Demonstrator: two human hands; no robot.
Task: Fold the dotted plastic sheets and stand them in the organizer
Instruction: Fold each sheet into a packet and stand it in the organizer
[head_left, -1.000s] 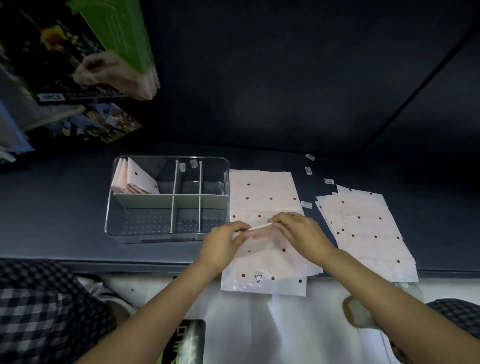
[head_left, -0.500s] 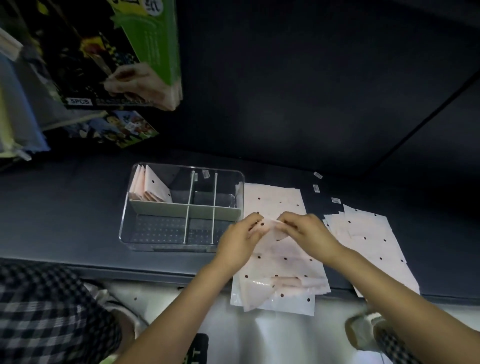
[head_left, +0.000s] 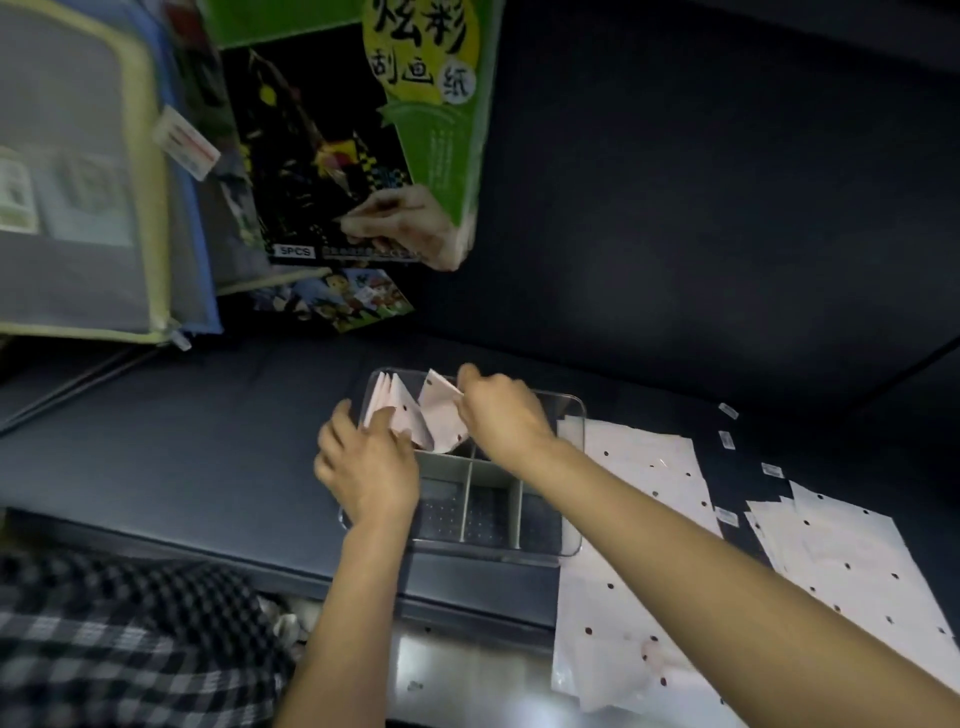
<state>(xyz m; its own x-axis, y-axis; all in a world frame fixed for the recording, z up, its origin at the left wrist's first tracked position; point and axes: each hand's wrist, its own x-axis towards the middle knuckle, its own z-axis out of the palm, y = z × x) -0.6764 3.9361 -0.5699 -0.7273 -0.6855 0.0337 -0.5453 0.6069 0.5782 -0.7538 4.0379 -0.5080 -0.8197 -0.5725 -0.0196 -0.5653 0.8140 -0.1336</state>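
Organizer (head_left: 570, 540): clear, glossy plastic walls, matt grey dividers. Folded sheet (head_left: 441, 415) standing in its far-left compartment: thin pale pink plastic, dark dots. Flat sheets (head_left: 649, 478) right of organizer: same film, faint sheen. Tabletop (head_left: 182, 457) under it: dark, matt, smooth.

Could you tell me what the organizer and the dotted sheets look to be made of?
The organizer looks like clear hard plastic: the dark surface shows through its glossy walls, and the dividers look opaque and pale. The dotted sheets seem thin, pale pink plastic film with dark dots, faintly shiny; from the look alone, paper cannot be ruled out.
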